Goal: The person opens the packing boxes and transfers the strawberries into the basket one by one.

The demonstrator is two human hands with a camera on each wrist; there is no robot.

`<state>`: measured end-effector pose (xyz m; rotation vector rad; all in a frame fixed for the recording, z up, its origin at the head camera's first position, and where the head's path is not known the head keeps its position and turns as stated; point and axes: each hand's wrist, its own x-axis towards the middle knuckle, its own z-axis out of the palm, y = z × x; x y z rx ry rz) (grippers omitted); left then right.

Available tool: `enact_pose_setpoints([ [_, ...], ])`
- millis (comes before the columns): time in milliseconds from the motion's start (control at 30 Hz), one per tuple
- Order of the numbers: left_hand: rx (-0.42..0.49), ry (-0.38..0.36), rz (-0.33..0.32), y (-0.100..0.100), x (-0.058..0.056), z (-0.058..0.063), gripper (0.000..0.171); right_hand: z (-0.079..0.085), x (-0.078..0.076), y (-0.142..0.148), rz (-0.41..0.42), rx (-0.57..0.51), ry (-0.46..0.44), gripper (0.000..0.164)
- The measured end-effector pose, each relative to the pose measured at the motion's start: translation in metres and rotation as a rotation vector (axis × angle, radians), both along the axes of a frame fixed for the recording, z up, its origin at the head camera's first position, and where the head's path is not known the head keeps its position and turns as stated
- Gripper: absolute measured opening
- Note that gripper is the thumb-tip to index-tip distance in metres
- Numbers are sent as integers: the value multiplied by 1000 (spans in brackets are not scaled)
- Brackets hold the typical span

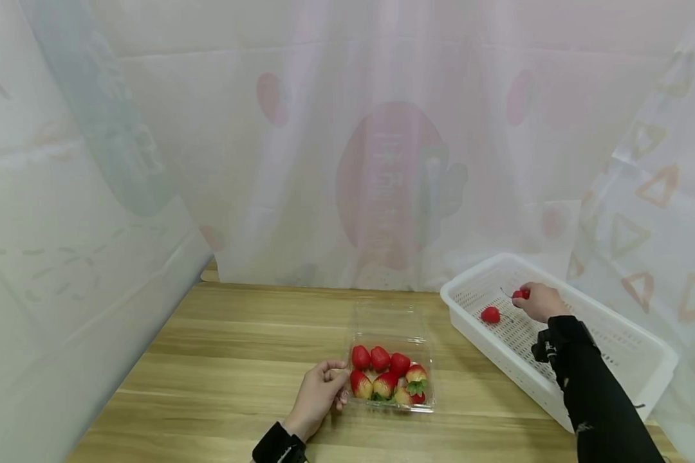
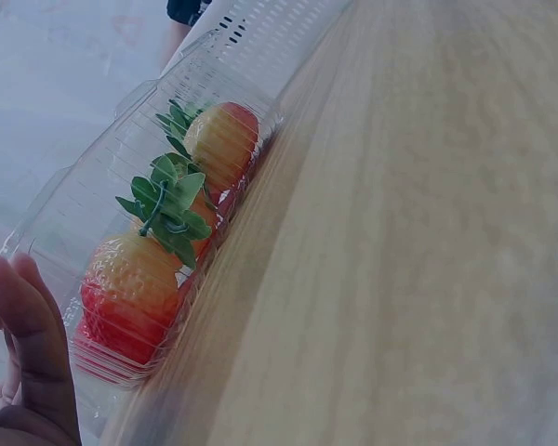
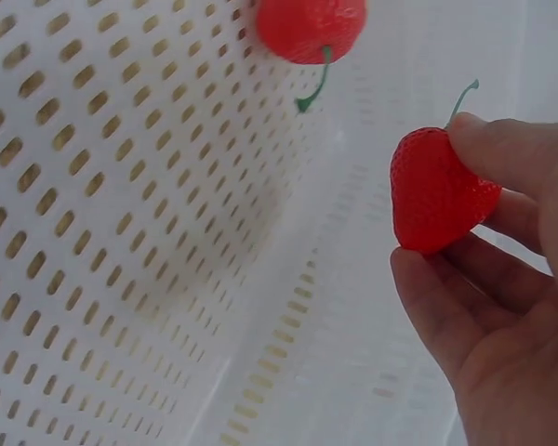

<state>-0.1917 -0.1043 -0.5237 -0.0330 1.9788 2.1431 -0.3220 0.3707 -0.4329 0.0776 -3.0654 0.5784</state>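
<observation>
My right hand [image 1: 540, 302] is inside the white basket, thumb and fingers pinching a red artificial cherry [image 3: 437, 191] by its sides. The cherry's thin green stem sticks up past the thumb. Another red cherry [image 1: 490, 315] with a green stem lies on the basket's perforated floor, left of this hand. At the left edge of a clear plastic box [image 1: 391, 407], my left hand [image 1: 318, 395] grips the rim with thumb and fingers. Several strawberries [image 1: 385, 384] sit in the box in two rows, some red, some yellowish with green leaves.
The white basket [image 1: 515, 379] stands slanted at the right of the wooden table [image 1: 226, 360]. The box's clear lid [image 1: 389, 321] lies folded back behind it. Pale printed sheets [image 1: 301, 161] hang behind the table and at both sides.
</observation>
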Motion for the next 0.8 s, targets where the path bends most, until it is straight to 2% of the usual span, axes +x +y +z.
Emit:
enact_pose_setpoints([
  [200, 4, -1, 0, 0, 1, 1, 40, -6, 0, 4, -4, 28, -79, 43],
  [400, 7, -8, -3, 0, 2, 2, 40, -10, 0, 5, 17, 51, -93, 41],
  [533, 10, -3, -4, 0, 1, 2, 40, -13, -1, 7, 54, 87, -98, 34],
  [800, 13, 2, -2, 1, 2, 1, 37, -17, -1, 10, 58, 106, -174, 30],
])
